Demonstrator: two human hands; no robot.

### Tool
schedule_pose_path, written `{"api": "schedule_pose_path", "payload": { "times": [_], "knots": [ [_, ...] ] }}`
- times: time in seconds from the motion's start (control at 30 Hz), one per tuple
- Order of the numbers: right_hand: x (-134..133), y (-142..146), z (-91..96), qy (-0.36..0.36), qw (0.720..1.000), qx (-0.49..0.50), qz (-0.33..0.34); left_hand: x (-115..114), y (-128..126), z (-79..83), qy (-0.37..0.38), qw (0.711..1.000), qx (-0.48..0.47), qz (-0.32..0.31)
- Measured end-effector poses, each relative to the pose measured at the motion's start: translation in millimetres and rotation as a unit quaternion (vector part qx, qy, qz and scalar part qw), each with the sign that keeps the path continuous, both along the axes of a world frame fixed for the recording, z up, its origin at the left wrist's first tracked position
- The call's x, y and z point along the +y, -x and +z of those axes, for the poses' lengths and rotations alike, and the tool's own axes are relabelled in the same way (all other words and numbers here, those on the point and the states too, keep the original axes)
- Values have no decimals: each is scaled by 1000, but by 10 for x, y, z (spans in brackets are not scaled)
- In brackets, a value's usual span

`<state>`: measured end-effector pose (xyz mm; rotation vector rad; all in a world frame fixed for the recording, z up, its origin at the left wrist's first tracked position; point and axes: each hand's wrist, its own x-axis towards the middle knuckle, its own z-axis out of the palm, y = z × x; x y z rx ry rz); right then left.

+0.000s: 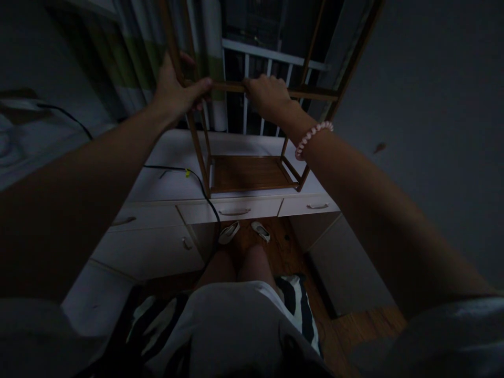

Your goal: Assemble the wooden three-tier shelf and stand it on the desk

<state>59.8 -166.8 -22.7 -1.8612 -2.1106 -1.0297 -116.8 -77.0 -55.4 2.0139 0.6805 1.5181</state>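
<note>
A brown wooden rack [252, 173] stands upright on the white desk [173, 147], with a panel shelf at its bottom and a crossbar higher up. My left hand [177, 92] is closed round its left front post, where the crossbar joins, with the thumb lying toward the bar. Fingers of this hand are partly hidden behind the post. Farther right, my right hand [271, 94] grips the crossbar from above, its fingertips curled out of sight. A pink coiled band [313, 139] circles my right wrist. The rack's top lies outside the view.
A black cable [169, 168] with a yellow tag crosses the desk and hangs over its front edge. Drawers [234, 207] line the desk front. Behind are a curtain [137, 58] and a white window railing [271, 55]. White shoes [260, 231] lie on the floor beneath.
</note>
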Motion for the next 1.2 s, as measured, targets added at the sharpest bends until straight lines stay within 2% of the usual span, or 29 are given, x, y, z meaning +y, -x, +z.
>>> {"api": "schedule_pose_path", "payload": {
  "times": [0.3,0.5,0.7,0.93,1.2],
  "knots": [
    [29,-16,10,-3,1000,-5,5,51,-29,-48,5,997,-57,-52],
    [66,-10,44,25,999,14,-25,82,-24,-46,40,992,-87,-78],
    [88,9,43,23,999,15,-40,75,-26,-36,68,991,-88,-80],
    [132,-20,18,13,999,17,-42,175,-67,-61,80,986,-100,-105],
    [181,-21,8,8,999,14,-50,192,-88,-82,65,985,-124,-97]
  ]
}}
